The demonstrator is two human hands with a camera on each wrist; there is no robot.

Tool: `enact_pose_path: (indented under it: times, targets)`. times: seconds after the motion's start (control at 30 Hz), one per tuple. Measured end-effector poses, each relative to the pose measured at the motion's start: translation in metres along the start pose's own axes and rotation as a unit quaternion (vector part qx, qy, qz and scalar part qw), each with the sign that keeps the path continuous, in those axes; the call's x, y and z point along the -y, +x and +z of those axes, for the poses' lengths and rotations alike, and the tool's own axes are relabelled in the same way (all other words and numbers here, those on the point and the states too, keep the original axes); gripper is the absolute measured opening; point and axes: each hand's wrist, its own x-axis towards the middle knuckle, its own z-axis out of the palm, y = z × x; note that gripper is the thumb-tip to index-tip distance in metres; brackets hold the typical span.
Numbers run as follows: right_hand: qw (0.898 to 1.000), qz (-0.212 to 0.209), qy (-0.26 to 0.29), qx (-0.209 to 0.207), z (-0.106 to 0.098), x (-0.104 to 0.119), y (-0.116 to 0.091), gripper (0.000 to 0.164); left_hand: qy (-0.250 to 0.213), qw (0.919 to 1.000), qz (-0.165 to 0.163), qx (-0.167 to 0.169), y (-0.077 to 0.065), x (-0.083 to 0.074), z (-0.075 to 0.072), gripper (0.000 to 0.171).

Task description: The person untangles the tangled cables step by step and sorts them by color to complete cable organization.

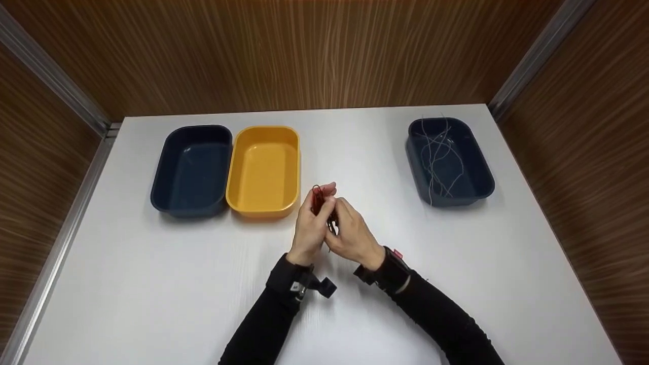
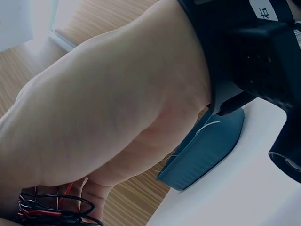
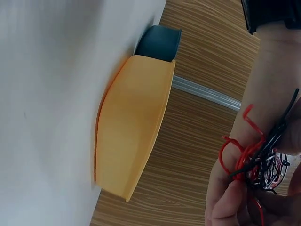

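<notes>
A bundle of thin red and black wires [image 1: 317, 201] is held between both hands, in front of the yellow bin. My left hand [image 1: 308, 230] grips it from the left, thumb laid along it. From the other side, the fingers and thumb of my right hand [image 1: 355, 235] pinch its lower part. In the right wrist view, loose red and black ends stick out of the wire bundle [image 3: 256, 162], and some black-and-white strands show beside them. Looped black and red wires [image 2: 51, 212] show at the lower left of the left wrist view; fingers partly hide them.
A dark blue bin [image 1: 192, 172] stands at the left, right beside a yellow bin [image 1: 263, 177]. At the right, another dark blue bin [image 1: 456, 202] holds several thin white wires [image 1: 431, 167], some poking over its rim. Wood-grain walls [image 1: 314, 56] enclose the white table [image 1: 152, 284].
</notes>
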Motion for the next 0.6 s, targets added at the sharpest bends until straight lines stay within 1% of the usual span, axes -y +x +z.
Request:
enact_pose_path:
  times: [0.2, 0.43, 0.6]
  targets:
    - [1.0, 0.018, 0.016, -0.018, 0.002, 0.0006, 0.0001, 0.032, 0.015, 0.9996, 0.002, 0.022, -0.0013, 0.0005, 0.0015, 0.045]
    - [0.999, 0.016, -0.004, -0.041, 0.0057, 0.0001, -0.0002, 0.024, 0.034, 0.9968, 0.017, 0.071, -0.0033, 0.0004, 0.0024, 0.05]
    - [0.999, 0.014, -0.014, -0.039, 0.0068, -0.0004, 0.0001, 0.023, 0.045, 0.9945, 0.023, 0.091, -0.0043, -0.0001, 0.0025, 0.053]
